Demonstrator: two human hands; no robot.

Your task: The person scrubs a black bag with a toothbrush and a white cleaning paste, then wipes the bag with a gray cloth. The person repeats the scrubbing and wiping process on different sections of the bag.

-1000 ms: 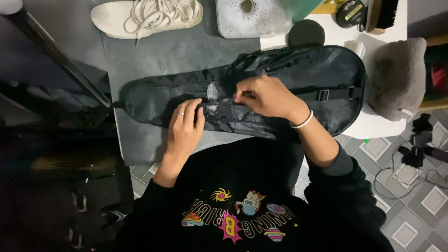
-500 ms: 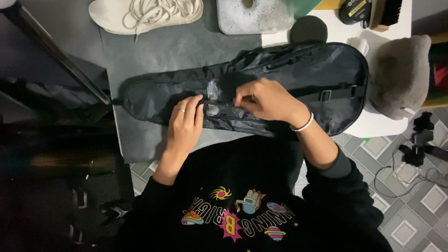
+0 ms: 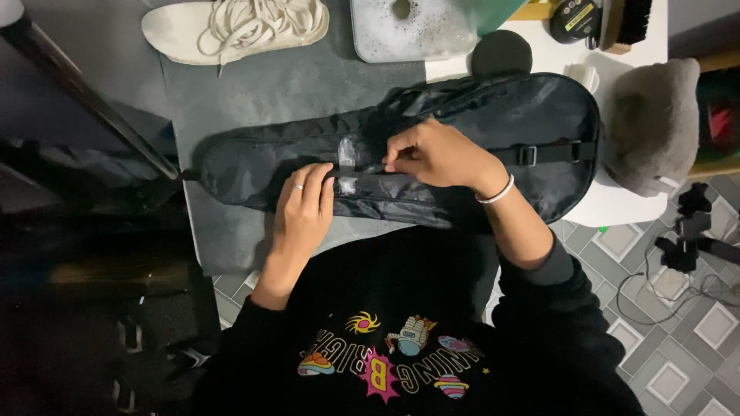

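Grey mat (image 3: 254,100) carries a long black bag (image 3: 539,115). Left hand (image 3: 304,208) presses it flat, fingers together, so right hand (image 3: 435,154) can pinch its strap (image 3: 362,171).

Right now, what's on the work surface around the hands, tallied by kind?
Bags: 1, long black bag under the left hand and right hand
Shoes: 1, white shoe
Brushes: 1, brush
Grey cloths: 1, cloth
Total: 4
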